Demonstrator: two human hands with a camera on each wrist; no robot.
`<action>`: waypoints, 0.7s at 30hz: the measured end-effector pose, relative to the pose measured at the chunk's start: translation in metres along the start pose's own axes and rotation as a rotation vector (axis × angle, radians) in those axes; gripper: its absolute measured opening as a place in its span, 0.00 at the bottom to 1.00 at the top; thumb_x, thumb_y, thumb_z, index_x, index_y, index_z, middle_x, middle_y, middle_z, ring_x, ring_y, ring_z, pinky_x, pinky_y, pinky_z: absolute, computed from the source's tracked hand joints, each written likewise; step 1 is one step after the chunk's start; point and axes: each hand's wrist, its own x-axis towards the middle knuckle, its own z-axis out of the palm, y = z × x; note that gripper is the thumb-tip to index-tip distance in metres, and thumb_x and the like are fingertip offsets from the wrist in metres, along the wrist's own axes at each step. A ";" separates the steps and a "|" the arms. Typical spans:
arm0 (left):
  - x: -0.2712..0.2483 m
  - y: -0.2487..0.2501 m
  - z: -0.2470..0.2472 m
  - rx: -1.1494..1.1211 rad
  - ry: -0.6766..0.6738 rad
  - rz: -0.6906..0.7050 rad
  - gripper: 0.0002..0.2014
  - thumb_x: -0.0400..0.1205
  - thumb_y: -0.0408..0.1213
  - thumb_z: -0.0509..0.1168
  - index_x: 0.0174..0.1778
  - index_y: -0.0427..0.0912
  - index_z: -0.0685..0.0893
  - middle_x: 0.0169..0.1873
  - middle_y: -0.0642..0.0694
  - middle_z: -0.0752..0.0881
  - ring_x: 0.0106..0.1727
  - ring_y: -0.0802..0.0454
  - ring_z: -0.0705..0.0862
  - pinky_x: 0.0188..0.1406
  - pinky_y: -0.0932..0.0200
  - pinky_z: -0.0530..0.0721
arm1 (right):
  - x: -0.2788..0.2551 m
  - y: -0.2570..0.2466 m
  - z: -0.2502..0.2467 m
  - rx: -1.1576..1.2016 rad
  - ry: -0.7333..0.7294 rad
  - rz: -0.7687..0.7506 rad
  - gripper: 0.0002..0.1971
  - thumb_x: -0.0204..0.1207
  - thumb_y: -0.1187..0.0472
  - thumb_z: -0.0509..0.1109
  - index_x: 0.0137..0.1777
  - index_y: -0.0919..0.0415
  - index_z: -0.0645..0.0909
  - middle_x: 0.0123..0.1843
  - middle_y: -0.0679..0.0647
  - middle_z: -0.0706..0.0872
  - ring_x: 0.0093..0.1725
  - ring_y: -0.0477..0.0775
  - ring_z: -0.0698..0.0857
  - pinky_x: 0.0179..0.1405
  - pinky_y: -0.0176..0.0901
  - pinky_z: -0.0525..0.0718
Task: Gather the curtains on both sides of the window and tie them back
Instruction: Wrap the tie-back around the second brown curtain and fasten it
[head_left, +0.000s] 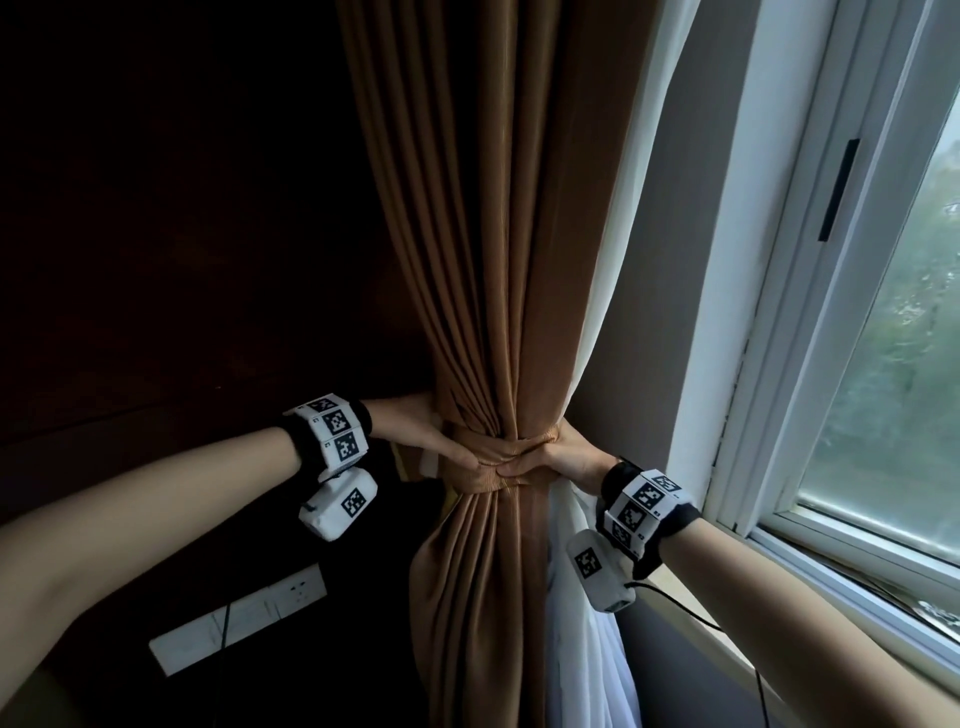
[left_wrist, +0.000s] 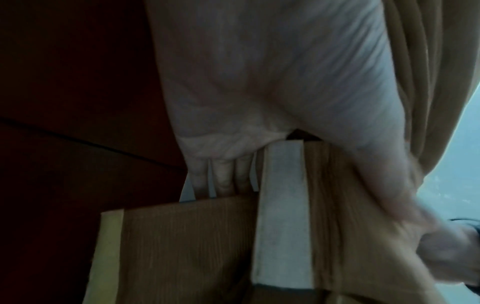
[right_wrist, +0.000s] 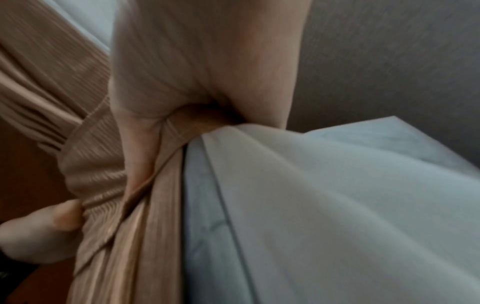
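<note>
Grip: left hand (head_left: 436, 441) and right hand (head_left: 566, 454) both clamped on the tie-back band (head_left: 493, 460), thumbs meeting in front.
Curtain: brown curtain (head_left: 483, 260) bunched left of the window (head_left: 779, 364), sheer (head_left: 587, 649) behind.
Handling: soft, probably slippery; hold at the cinched waist.

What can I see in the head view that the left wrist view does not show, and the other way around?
Only the head view shows the window, the wall socket, both wrist cameras, and the whole brown curtain cinched at its waist by the tieback band.

Only the left wrist view shows the left hand's fingers tucked behind the fabric, beside a pale strip.

Both show the left hand and right hand gripping the gathered curtain from opposite sides, with their thumbs meeting on the band.
</note>
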 end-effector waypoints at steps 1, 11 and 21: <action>0.000 -0.004 0.000 -0.043 0.033 -0.025 0.45 0.69 0.47 0.77 0.79 0.46 0.61 0.75 0.51 0.69 0.75 0.54 0.69 0.74 0.61 0.66 | 0.000 0.000 -0.001 -0.002 0.008 0.006 0.22 0.61 0.80 0.78 0.48 0.55 0.83 0.54 0.57 0.89 0.51 0.47 0.88 0.46 0.34 0.86; -0.002 -0.020 0.022 -0.289 0.202 0.053 0.10 0.73 0.34 0.75 0.47 0.46 0.84 0.42 0.55 0.86 0.45 0.60 0.85 0.42 0.74 0.81 | -0.002 0.003 -0.012 -0.050 0.057 0.074 0.22 0.59 0.78 0.80 0.51 0.59 0.83 0.59 0.64 0.88 0.58 0.58 0.87 0.57 0.48 0.86; 0.007 -0.022 0.040 -0.300 0.348 0.108 0.03 0.74 0.27 0.73 0.40 0.33 0.86 0.40 0.39 0.88 0.42 0.51 0.85 0.47 0.57 0.81 | -0.015 0.010 -0.012 -0.155 0.185 0.012 0.32 0.59 0.72 0.83 0.64 0.65 0.77 0.57 0.55 0.88 0.58 0.53 0.87 0.49 0.33 0.86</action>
